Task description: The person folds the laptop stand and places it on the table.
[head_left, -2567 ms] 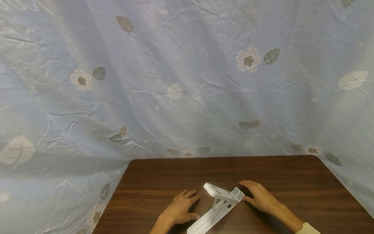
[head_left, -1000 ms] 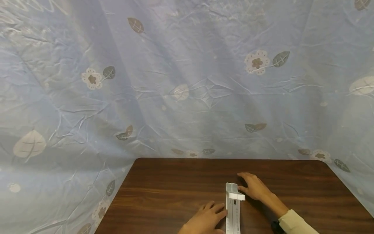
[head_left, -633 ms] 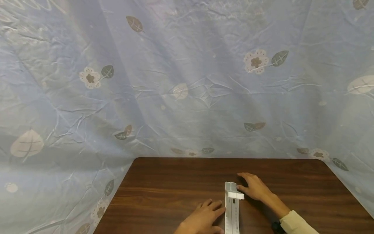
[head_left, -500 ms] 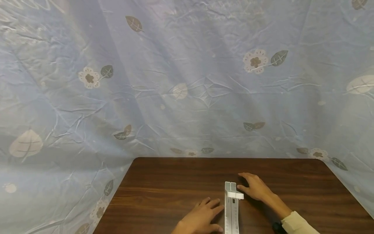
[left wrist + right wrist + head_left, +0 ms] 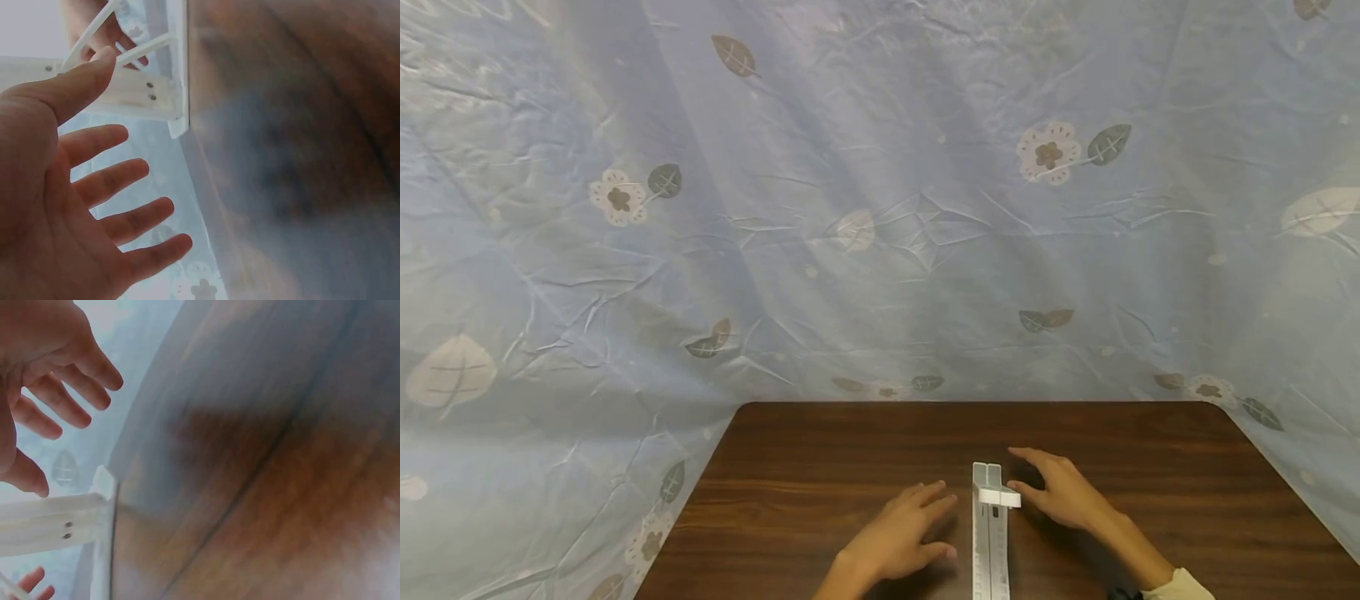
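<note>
A white folding stand (image 5: 991, 550), like a phone or tablet stand, is on the table in the head view, its long base running away from me. Its raised plate (image 5: 998, 497) stands above the base on thin struts, which the left wrist view shows. Left of it, my left hand (image 5: 895, 533) hovers with spread fingers, apart from the stand and holding nothing. On the right, near the stand's far end, is my right hand (image 5: 1063, 492) with fingers extended. Its thumb (image 5: 28, 475) is very close to the stand; I cannot tell whether they touch.
The brown wood-grain table (image 5: 820, 442) has rounded far corners. Behind it and to both sides hangs a pale blue sheet (image 5: 880, 292) printed with leaves and flowers. A light sleeve (image 5: 1180, 585) covers my right forearm.
The stand has turned from a diagonal to pointing straight away from me. My left hand has since drawn back from it to the left. The right hand has barely moved lately.
</note>
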A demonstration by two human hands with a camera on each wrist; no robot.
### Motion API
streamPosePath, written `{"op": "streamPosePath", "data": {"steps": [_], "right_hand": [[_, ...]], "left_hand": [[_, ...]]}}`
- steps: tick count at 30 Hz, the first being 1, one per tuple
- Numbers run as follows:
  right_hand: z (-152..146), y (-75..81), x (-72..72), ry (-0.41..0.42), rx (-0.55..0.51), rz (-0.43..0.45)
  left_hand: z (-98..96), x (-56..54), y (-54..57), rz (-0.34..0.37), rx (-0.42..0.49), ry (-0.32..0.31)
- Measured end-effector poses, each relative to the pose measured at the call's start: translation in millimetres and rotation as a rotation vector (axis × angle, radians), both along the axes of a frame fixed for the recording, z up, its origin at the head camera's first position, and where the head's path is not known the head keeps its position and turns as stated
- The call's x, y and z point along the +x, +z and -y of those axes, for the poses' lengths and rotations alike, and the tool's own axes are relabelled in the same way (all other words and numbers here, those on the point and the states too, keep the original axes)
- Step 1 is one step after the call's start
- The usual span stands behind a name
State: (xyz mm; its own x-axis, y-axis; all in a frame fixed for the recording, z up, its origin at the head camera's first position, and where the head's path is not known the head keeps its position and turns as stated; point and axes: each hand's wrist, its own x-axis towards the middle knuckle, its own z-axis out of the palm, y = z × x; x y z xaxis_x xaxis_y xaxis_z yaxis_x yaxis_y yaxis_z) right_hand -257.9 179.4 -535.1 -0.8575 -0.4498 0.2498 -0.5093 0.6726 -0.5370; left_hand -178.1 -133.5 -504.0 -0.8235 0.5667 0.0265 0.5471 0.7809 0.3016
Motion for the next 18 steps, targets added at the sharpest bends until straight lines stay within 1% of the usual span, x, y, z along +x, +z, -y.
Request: {"op": "streamPosePath", "data": {"steps": [3, 7, 11, 14, 18], "right_hand": [[0, 5.1, 10.4, 0.02, -0.029, -0.01], [-1, 11.1, 25.6, -0.016, -0.081, -0.005], [-4, 15.4, 41.6, -0.054, -0.157, 0.027], [-5, 18.6, 50.2, -0.045, -0.204, 0.029], [-4, 22.3, 55.1, -0.007, -0.226, -0.013]], "left_hand": [[1.9, -2.5, 3.2, -0.006, 0.047, 0.011], [3.4, -4.1, 6.2, -0.004, 0.1, 0.026], [3.4, -4.6, 7.2, 0.001, 0.171, 0.028], [2.4, -6.5, 7.5, -0.017, 0.23, 0.021], [-0.6, -12.8, 8.7, -0.058, 0.289, -0.005]]}}
